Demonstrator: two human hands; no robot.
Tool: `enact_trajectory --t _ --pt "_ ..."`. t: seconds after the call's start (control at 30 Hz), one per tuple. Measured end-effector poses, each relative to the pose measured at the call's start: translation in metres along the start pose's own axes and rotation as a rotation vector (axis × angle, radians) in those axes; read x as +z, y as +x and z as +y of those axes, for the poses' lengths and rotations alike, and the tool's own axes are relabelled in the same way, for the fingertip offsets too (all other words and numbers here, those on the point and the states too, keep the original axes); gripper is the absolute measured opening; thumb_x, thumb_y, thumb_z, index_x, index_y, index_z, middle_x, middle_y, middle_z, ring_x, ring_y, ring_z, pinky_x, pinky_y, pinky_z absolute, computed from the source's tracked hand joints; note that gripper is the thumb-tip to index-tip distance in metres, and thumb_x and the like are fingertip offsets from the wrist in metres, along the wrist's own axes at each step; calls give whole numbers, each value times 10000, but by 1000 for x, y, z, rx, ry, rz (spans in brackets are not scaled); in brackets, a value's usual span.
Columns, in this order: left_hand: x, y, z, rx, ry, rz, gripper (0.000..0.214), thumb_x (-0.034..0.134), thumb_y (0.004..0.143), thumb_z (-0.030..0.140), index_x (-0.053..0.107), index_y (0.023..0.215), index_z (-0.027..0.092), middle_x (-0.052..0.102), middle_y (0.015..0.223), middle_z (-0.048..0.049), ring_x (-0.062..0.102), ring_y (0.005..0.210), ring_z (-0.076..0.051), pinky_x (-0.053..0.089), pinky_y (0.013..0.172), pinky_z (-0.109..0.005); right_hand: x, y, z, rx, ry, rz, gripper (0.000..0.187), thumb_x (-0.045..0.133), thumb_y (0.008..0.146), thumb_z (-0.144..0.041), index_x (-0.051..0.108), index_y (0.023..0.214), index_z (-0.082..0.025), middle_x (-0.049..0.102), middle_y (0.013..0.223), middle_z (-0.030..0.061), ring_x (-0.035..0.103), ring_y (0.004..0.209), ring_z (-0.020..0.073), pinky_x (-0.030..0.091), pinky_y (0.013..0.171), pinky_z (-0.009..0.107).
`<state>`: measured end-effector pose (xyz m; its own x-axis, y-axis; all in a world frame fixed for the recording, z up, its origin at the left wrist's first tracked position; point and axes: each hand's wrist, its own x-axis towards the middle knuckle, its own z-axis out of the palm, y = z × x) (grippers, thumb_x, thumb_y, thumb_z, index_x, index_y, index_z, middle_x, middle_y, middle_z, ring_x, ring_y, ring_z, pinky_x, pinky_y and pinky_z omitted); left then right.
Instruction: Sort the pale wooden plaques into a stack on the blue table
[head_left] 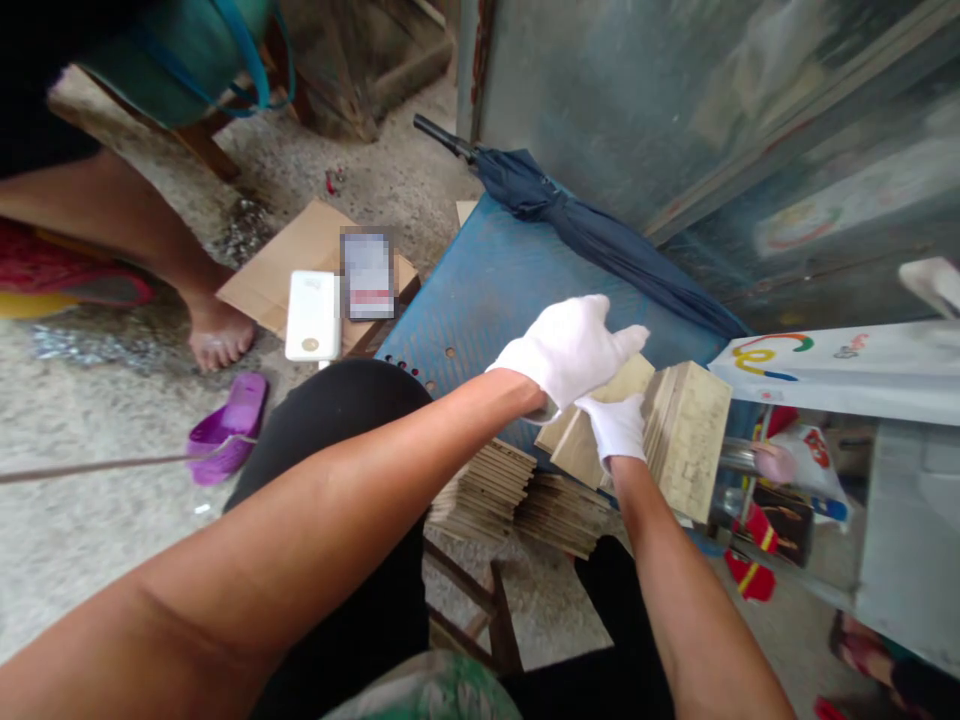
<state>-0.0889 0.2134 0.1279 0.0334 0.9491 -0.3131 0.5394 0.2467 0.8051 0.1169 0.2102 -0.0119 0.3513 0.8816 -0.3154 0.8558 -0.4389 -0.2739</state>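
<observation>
Rough concrete floor (90, 540); blue bench (480, 290), folded umbrella (600, 235) along its far right edge. Gloved left hand (570, 350) and right hand (616, 428) both grip tan tiles (574, 455) above near-edge stacks (487, 490).

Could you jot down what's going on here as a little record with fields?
left hand: white glove, grips tan tiles from above
right hand: white glove, holds the same tiles from below
nearby: upright tile bundle to the right; flat tile stacks below
surface: blue table
also there: folded blue umbrella, white power bank, purple slipper, another person's bare foot
</observation>
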Motion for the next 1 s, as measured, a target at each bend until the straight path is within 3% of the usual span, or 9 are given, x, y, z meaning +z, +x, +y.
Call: enact_trajectory --t 0.1,0.2,0.37,0.63,0.87,1.0 --pt "-2 -2 2 -21 17 -16 441 445 916 464 605 1160 133 695 1095 -94 647 1012 -215 489 831 -274 13 11 0 113 -52 30 1215 802 461 -619 313 1409 -38 546 1281 263 564 1164 351 489 951 382" --pt "-4 0 1 -27 9 -16 435 445 918 459 609 1151 130 697 1081 -90 651 983 -207 490 826 -274 24 17 0 125 -94 21 1282 793 469 -629 245 1443 -3 526 1293 289 535 1201 372 473 974 387" --pt "-9 3 -3 -38 6 -16 430 443 918 461 615 1134 132 709 1004 -74 656 907 -186 493 790 -267 37 21 -1 136 -130 4 1279 780 478 -655 230 1451 -33 527 1285 281 549 1184 361 481 957 394" --pt "-6 3 -8 -23 15 -9 451 441 916 458 603 1169 122 701 1022 -85 651 960 -212 490 819 -292 46 29 -1 184 -137 2 1280 787 455 -669 237 1438 -61 483 1278 321 562 1153 369 488 912 412" --pt "-5 1 -6 -26 34 -4 429 452 919 422 603 1185 121 702 1052 -89 661 975 -214 502 833 -303 52 21 -5 194 -170 32 1131 745 531 -668 307 1399 -88 532 1214 284 585 1105 371 501 874 427" --pt "-8 0 -6 -38 34 22 426 459 916 423 613 1174 120 709 1030 -93 664 969 -216 507 822 -305 47 21 -1 87 -104 122 931 649 666 -658 371 1343 -82 557 1184 257 577 1098 343 484 897 419"
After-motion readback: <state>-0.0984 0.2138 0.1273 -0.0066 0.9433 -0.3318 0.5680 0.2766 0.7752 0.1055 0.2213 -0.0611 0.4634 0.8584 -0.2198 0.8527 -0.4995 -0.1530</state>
